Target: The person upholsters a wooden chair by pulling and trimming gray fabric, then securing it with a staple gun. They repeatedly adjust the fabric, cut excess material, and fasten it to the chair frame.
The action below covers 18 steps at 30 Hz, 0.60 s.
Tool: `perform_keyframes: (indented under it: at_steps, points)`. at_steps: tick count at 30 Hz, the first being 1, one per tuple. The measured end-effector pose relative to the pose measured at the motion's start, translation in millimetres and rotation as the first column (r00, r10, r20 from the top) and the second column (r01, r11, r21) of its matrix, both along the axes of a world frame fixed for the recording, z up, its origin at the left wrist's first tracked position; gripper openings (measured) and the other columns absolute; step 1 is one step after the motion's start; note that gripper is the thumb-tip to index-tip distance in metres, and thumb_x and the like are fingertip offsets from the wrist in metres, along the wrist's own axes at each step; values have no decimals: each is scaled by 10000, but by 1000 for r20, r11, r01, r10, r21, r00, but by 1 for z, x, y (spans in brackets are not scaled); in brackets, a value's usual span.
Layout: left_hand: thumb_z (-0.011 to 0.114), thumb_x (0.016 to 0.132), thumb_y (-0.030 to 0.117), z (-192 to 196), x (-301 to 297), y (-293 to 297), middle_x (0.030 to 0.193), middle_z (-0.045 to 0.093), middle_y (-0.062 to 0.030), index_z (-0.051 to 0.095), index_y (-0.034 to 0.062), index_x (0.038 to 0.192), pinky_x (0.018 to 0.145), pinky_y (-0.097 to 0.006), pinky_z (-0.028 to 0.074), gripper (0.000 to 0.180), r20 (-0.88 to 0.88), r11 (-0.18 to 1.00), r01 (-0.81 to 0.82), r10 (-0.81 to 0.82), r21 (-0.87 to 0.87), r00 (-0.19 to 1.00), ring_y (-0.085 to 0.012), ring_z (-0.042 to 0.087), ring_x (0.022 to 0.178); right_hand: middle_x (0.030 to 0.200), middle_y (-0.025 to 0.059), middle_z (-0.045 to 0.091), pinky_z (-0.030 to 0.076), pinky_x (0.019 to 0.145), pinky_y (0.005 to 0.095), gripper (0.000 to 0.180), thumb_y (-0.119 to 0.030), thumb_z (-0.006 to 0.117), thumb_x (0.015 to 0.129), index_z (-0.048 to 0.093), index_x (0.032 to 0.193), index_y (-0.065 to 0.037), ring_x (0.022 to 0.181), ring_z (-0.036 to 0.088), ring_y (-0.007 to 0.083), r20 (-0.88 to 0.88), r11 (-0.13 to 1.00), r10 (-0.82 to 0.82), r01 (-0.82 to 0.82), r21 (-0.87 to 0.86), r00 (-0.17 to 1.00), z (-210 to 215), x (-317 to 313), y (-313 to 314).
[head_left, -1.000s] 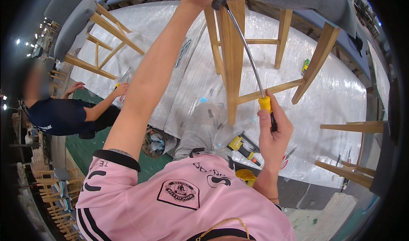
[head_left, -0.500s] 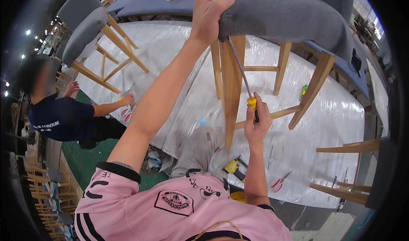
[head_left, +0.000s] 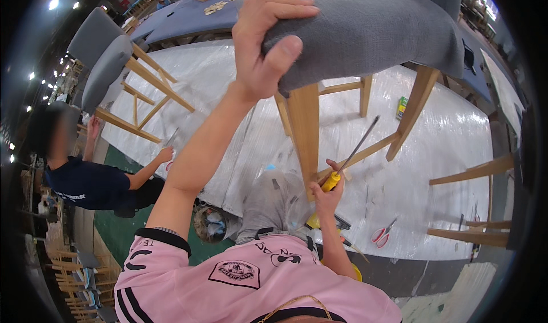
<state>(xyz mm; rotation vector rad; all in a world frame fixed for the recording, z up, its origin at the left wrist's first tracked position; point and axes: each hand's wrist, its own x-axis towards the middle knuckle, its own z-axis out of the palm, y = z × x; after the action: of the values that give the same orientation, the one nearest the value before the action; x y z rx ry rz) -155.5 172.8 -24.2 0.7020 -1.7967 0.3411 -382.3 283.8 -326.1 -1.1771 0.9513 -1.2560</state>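
Gripping the grey chair seat at its near-left edge, your left hand steadies it while your right hand, nearer the wooden leg, clasps the yellow-handled screwdriver, shaft angled up-right.

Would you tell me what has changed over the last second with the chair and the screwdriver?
The right hand has lowered the screwdriver, so its shaft now slants up to the right instead of up under the seat. The left hand still grips the grey seat, and the chair stays on the plastic-covered table.
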Motion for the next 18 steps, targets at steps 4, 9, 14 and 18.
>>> perform_keyframes:
  at_steps: [4, 9, 14, 18]
  points:
    - [497, 926, 428, 4, -28, 19, 1217, 706, -189, 739, -17, 1080, 1046, -396, 432, 529, 128, 999, 30, -28, -15, 991, -299, 623, 1183, 1195, 56, 612, 477, 783, 269, 701, -77, 934, 693, 553, 1279, -21, 859, 532, 123, -50, 992, -129, 130, 4, 990, 13, -6, 10]
    - [538, 946, 338, -13, -34, 34, 1180, 717, -170, 753, 6, 1009, 1031, -392, 439, 400, -39, 986, 157, -159, -55, 986, -304, 634, 1155, 1127, 108, 644, 496, 837, 297, 614, -85, 917, 742, 555, 1227, 16, 944, 591, 163, -281, 986, -165, 166, -23, 945, 19, -31, 22]
    - [568, 996, 238, -41, 52, -13, 1159, 711, -126, 750, 21, 1048, 1024, -369, 442, 288, -692, 976, -28, 173, 216, 701, -240, 623, 1136, 1013, 52, 589, 479, 801, 294, 478, -72, 836, 834, 558, 1213, 15, 891, 557, 144, -217, 960, -265, 237, -148, 940, 5, -32, 46]
    - [517, 1039, 327, -83, 131, -55, 1213, 687, -115, 706, 27, 1179, 1008, -364, 445, 382, -708, 867, -43, 433, 497, 558, -203, 608, 1147, 940, 31, 587, 472, 771, 297, 379, -44, 778, 873, 570, 1185, 15, 848, 550, 135, -314, 978, -206, 194, -69, 927, 0, -47, 67]
